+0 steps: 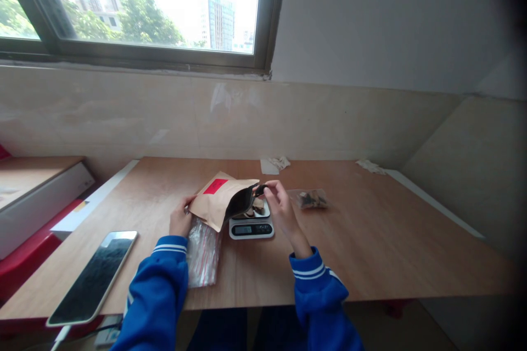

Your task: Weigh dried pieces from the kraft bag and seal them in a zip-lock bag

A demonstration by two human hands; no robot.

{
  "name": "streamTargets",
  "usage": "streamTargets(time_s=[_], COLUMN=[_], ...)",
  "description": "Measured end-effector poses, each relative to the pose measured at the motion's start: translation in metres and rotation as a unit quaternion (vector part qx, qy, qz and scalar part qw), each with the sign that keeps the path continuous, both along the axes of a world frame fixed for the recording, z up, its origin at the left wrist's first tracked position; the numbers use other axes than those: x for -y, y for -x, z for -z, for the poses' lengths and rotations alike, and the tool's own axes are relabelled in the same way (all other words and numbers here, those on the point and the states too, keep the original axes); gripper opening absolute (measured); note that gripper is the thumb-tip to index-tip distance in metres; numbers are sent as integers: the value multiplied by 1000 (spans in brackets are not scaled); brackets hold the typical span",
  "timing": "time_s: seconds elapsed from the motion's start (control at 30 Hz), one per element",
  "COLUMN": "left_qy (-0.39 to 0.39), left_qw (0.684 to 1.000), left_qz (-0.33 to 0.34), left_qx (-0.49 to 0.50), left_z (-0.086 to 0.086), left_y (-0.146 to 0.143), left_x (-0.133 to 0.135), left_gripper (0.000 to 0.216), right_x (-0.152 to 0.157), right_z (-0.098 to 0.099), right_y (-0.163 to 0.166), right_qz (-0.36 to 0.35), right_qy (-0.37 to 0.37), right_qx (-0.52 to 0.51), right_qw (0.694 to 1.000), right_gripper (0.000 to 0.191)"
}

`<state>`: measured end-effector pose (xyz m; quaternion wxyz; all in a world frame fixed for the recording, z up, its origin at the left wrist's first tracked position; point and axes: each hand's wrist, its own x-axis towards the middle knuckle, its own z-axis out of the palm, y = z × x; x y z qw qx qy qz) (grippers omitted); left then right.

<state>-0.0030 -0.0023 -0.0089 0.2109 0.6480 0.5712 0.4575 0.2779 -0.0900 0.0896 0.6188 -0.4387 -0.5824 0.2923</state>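
Observation:
A brown kraft paper bag [209,203] with a red label is tilted over a small white digital kitchen scale [252,230], its dark-lined mouth facing right. My left hand [181,218] grips the bag at its lower left end. At the mouth, my right hand [280,205] is closed in a pinch on what looks like the dark edge of the bag. Pale and dark dried pieces [258,207] lie on the scale's pan, partly hidden by the bag. Its display is lit, but the digits are too small to read. Clear plastic zip bags [203,258] lie beneath the kraft bag.
A clear packet of dried pieces [312,199] lies right of the scale. A smartphone [94,279] with a cable plugged in rests at the table's left front. Crumpled white paper [280,163] sits at the back edge by the wall. The wooden table [370,252] extends right.

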Motion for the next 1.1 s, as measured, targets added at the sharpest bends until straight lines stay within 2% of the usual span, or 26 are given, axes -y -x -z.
streamTargets(time_s=[0.17,0.23,0.33,0.47,0.57,0.77,0.83,1.0,1.1], left_qy=[12,25,27,25,41,61,62,56,49], left_qw=[1000,999,997,996,995,995,994,995,995], left_qz=[-10,-31,-55,-70,-71,-65,-66,-68,-64], left_qx=[-9,-27,-47,-51,-49,-53,-57,-57,-55], left_z=[3,5,7,9,8,10,11,11,10], left_y=[3,4,5,4,4,4,5,5,4], left_x=[-2,-4,-7,-9,-8,-10,-11,-11,-10], left_gripper=[39,38,37,44,51,56,56,56,55], right_x=[-18,-23,-28,-35,-39,-39,-37,-36,-34], right_z=[38,52,67,79,83,87,88,89,89], right_y=[-9,-11,-9,-4,-7,-28,-31,-24,-20], right_qz=[84,105,120,137,172,323,320,249,219], right_qy=[35,39,29,11,-12,12,13,-11,1], right_qx=[-98,-87,-1,136,187,211,231,300,328], right_qw=[991,990,992,981,967,923,919,921,919], right_gripper=[22,21,21,21,20,22,24,22,22])
